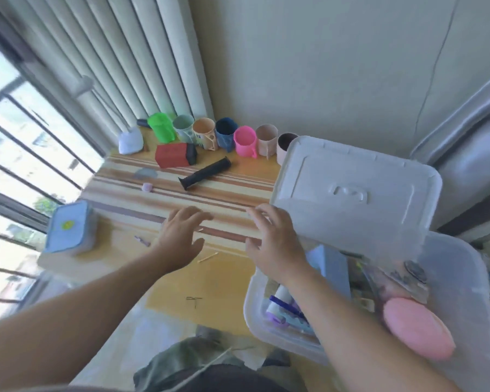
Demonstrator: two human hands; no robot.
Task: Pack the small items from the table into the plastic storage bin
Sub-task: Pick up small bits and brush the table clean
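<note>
Tabletop fills the middle, its far part under a striped cloth, with curtain folds and a window to the left. Off its right end sits the clear bin; its lid leans tilted over the far side, hiding the last cup of the row along the wall. Inside the bin lie a blue box, a pink disc and smaller things too blurred to name. Both hands hover empty with fingers spread: the right hand just beside the lid's near corner, the left hand over the cloth. Beyond them lie a red box, a black handle and a small lilac piece; a blue case rests at the left edge. A thin stick lies between the hands.
</note>
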